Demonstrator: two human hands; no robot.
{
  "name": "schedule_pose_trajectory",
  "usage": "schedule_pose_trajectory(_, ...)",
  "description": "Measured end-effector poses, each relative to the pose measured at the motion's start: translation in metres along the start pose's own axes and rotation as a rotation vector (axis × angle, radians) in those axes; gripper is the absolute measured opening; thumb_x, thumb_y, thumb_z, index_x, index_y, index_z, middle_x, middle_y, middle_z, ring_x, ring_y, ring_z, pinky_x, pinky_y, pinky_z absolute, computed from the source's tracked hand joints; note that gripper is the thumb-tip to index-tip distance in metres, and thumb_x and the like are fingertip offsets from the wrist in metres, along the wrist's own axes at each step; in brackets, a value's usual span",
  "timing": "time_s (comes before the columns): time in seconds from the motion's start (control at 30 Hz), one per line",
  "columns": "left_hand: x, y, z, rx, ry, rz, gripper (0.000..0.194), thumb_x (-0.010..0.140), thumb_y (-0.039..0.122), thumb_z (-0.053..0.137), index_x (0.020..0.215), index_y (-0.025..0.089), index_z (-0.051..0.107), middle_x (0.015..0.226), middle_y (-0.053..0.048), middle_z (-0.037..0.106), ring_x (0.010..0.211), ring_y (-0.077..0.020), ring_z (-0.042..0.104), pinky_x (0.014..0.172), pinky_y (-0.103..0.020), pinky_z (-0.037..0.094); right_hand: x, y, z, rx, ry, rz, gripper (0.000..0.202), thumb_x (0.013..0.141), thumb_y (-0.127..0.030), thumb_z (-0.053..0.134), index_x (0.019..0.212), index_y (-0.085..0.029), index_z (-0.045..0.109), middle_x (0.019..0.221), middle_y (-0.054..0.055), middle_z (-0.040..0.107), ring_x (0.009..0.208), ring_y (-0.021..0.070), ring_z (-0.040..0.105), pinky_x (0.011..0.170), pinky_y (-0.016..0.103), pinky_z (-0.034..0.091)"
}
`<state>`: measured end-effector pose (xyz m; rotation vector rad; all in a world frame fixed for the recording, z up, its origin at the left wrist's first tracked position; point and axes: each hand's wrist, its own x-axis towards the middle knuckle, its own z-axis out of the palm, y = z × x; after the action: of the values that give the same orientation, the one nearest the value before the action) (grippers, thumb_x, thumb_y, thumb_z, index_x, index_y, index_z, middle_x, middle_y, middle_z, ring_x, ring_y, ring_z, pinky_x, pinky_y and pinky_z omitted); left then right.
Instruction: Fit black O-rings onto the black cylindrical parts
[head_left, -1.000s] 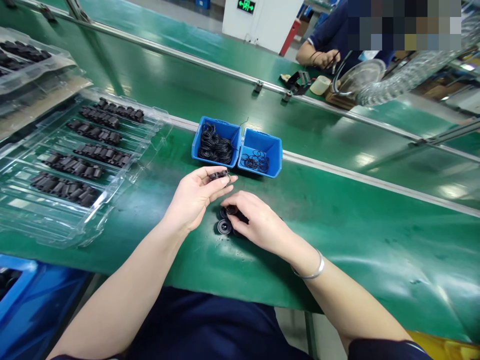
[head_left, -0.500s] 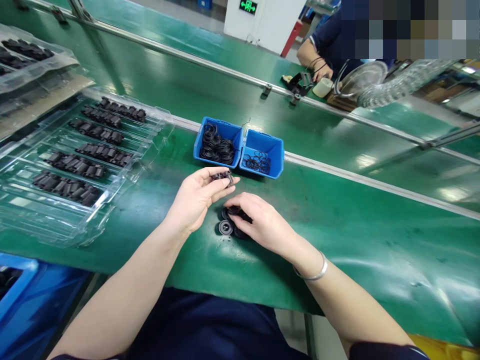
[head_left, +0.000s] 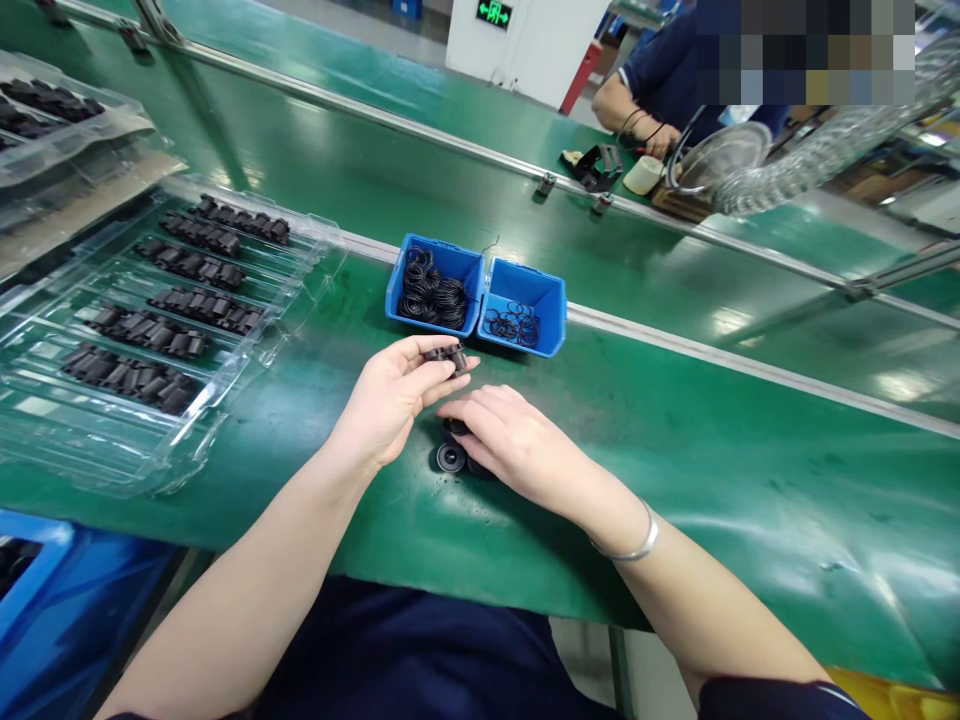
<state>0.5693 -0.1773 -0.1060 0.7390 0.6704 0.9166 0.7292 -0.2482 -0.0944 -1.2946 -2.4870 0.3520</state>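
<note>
My left hand is closed around a small black plastic part, held above the bench between thumb and fingers. Just right of it and lower, my right hand pinches a black round part at a small pile on the bench. Beside those fingertips lies a black ring-shaped cap with a hole in its middle. My right fingers and palm hide most of the pile.
Behind my hands stand a blue bin of black rubber rings and a second blue bin with fewer rings. Clear trays of black parts sit left. A metal rail crosses the bench; a co-worker's hand is beyond it.
My right hand has shifted slightly left over the pile, its fingers closing further over the round part. My left hand stays almost still. The co-worker's hand has moved right, away from a black bracket.
</note>
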Motion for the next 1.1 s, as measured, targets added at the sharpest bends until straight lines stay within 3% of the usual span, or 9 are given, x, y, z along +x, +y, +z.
schedule_pose_trajectory(0.17,0.001,0.0,0.001,0.009,0.011,-0.003,0.023,0.077,0.012,0.073,0.098,0.011,0.066,0.097,-0.008,0.071,0.107,-0.0265,0.07,0.098,-0.04,0.054,-0.002,0.002,-0.007,0.03,0.0,0.031,0.031,0.094,-0.017,0.063,0.124,-0.016,0.053,0.117,0.013,0.062,0.112,0.0286,0.056,0.096,0.047,0.048)
schedule_pose_trajectory(0.37,-0.001,-0.001,0.002,0.115,-0.031,-0.011,0.031,0.072,0.012,0.077,0.101,0.013,0.067,0.097,-0.006,0.071,0.095,-0.0206,0.07,0.088,-0.036,0.059,-0.004,0.008,-0.012,0.331,0.44,0.291,0.036,0.093,-0.026,0.067,0.126,-0.021,0.052,0.105,0.006,0.062,0.086,0.018,0.062,0.081,0.035,0.055)
schedule_pose_trajectory(0.47,-0.003,-0.001,0.003,0.177,-0.098,-0.039,0.038,0.068,0.011,0.081,0.104,0.014,0.067,0.093,-0.006,0.072,0.088,-0.0186,0.069,0.081,-0.033,0.06,-0.003,0.012,-0.007,0.491,0.44,0.331,0.032,0.093,-0.033,0.068,0.121,-0.022,0.058,0.102,0.005,0.064,0.086,0.0178,0.064,0.08,0.033,0.057)
schedule_pose_trajectory(0.6,-0.004,-0.001,0.003,0.201,-0.148,-0.049,0.036,0.065,0.014,0.085,0.097,0.014,0.068,0.091,-0.005,0.071,0.087,-0.0186,0.069,0.077,-0.032,0.061,-0.002,0.015,-0.002,0.519,0.437,0.374,0.019,0.092,-0.038,0.07,0.103,-0.022,0.069,0.098,0.005,0.067,0.086,0.0187,0.066,0.079,0.034,0.058)
schedule_pose_trajectory(0.8,-0.002,0.001,0.001,0.132,-0.079,0.023,0.025,0.073,0.017,0.08,0.094,0.013,0.068,0.097,-0.007,0.072,0.102,-0.024,0.069,0.085,-0.035,0.06,-0.008,0.01,-0.011,0.688,0.616,0.426,0.016,0.093,-0.03,0.068,0.105,-0.02,0.062,0.084,0.001,0.066,0.071,0.0151,0.065,0.069,0.031,0.058)
schedule_pose_trajectory(0.87,-0.001,0.002,0.001,0.111,-0.034,0.049,0.024,0.074,0.017,0.079,0.095,0.012,0.067,0.096,-0.008,0.072,0.107,-0.0257,0.069,0.088,-0.035,0.059,-0.013,0.005,-0.012,0.656,0.54,0.38,0.014,0.093,-0.024,0.067,0.105,-0.021,0.061,0.092,0.002,0.065,0.077,0.0158,0.065,0.073,0.031,0.057)
schedule_pose_trajectory(1.0,-0.001,0.002,0.002,0.103,-0.006,0.047,0.022,0.075,0.015,0.078,0.094,0.012,0.067,0.094,-0.006,0.071,0.108,-0.0256,0.069,0.089,-0.035,0.059,-0.024,-0.008,-0.004,0.434,0.222,0.218,0.019,0.094,-0.017,0.061,0.112,-0.024,0.059,0.105,0.005,0.065,0.09,0.0184,0.063,0.082,0.035,0.055)
schedule_pose_trajectory(1.1,-0.001,0.003,0.002,0.12,-0.003,0.041,0.021,0.076,0.016,0.077,0.095,0.013,0.066,0.095,-0.006,0.071,0.108,-0.0252,0.069,0.09,-0.035,0.058,-0.027,-0.014,0.005,0.38,0.106,0.12,0.025,0.096,-0.013,0.055,0.119,-0.024,0.054,0.109,0.006,0.064,0.101,0.0214,0.061,0.093,0.041,0.052)
